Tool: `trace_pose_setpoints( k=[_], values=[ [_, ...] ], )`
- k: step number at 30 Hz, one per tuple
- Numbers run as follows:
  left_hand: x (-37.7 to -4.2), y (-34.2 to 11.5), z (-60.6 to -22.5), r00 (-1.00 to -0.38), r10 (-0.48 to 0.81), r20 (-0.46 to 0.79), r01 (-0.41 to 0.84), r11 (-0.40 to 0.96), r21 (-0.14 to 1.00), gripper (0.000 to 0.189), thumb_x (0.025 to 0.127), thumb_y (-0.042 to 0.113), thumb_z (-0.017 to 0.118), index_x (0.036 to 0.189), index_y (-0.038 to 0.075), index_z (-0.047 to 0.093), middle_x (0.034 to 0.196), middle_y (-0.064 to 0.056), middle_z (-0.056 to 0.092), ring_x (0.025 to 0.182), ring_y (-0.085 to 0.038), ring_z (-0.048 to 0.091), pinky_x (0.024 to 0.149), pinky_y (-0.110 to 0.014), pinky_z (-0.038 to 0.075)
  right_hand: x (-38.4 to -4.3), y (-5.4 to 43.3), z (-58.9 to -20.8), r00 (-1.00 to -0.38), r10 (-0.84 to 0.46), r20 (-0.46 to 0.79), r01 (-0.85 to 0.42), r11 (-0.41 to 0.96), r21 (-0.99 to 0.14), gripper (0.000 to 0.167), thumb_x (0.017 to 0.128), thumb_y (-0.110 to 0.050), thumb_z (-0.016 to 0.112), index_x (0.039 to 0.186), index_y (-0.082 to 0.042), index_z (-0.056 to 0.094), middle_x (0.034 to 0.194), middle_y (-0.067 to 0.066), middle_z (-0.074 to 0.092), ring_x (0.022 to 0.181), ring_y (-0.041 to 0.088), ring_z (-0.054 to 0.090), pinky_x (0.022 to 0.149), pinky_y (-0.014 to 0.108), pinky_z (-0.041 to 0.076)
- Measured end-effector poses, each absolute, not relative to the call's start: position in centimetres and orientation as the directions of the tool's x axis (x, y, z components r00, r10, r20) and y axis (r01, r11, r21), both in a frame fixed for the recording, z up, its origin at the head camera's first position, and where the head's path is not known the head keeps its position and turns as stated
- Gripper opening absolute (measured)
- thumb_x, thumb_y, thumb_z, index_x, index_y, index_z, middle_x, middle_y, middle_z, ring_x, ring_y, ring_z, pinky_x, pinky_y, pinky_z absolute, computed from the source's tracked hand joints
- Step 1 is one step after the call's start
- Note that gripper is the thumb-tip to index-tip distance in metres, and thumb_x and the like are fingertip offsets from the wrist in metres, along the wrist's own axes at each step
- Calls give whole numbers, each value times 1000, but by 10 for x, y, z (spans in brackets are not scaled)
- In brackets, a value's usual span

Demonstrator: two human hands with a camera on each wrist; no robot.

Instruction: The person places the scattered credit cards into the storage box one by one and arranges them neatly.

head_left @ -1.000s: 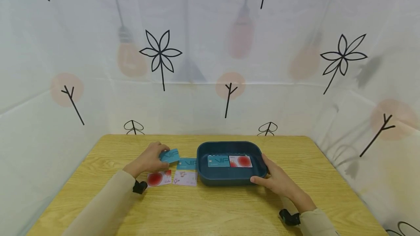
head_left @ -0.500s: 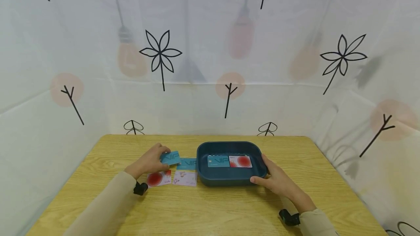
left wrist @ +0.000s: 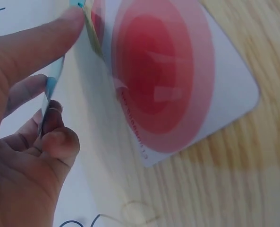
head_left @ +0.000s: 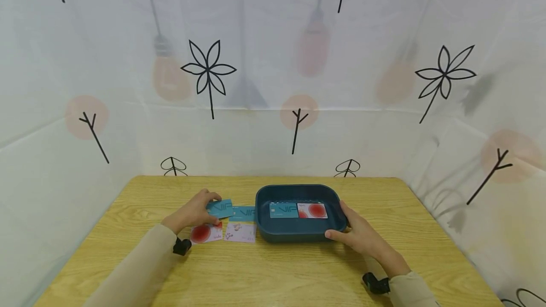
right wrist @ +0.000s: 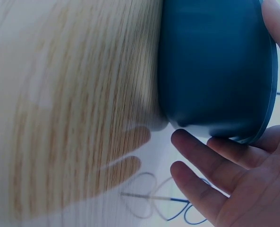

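In my left hand (head_left: pixel 197 211) I pinch a blue VIP card (head_left: pixel 220 208) between thumb and fingertips; the left wrist view shows it edge-on. It is tilted, close above or on the table. Just below that hand lies a white card with red circles (head_left: pixel 206 233). To its right are another blue VIP card (head_left: pixel 242 213) and a pale patterned card (head_left: pixel 240 232). My right hand (head_left: pixel 362 231) rests against the right end of a dark blue tray (head_left: pixel 298 237), thumb at the front and fairly straight fingers along the side.
Inside the tray lie a blue VIP card (head_left: pixel 283 210) and a red-circle card (head_left: pixel 313 211) side by side. The wooden table (head_left: pixel 273 274) extends in front of them. A printed white cloth (head_left: pixel 264 146) hangs behind and at both sides.
My left hand has lowered slightly and come a little nearer with the blue card. The right hand and the tray have stayed in place.
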State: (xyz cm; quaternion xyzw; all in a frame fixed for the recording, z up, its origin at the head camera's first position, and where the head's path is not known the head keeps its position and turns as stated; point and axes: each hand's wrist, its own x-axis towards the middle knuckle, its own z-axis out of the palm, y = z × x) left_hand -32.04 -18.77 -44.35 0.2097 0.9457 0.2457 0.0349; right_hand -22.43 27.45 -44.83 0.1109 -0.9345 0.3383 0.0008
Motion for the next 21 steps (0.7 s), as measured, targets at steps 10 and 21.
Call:
trace_pose_setpoints(
  k=[10, 21],
  values=[
    [-321, -190, -444, -904, 426, 33, 382, 772, 508, 50, 80, 20, 79, 125, 11, 59, 103, -7, 51, 88, -20, 48, 81, -40, 43, -224, 274, -448, -975, -207, 74, -207, 751, -627, 106, 83, -52, 68, 150, 6, 10, 151, 29, 21, 134, 45, 32, 104, 58, 29],
    [-322, -195, -443, -905, 409, 112, 401, 738, 542, 33, 88, 5, 65, 120, 3, 61, 104, -11, 57, 86, -24, 50, 78, -41, 44, -224, 274, -449, -977, -202, 64, -195, 743, -640, 106, 82, -52, 69, 151, 4, 10, 152, 27, 21, 132, 44, 36, 103, 57, 31]
  ],
)
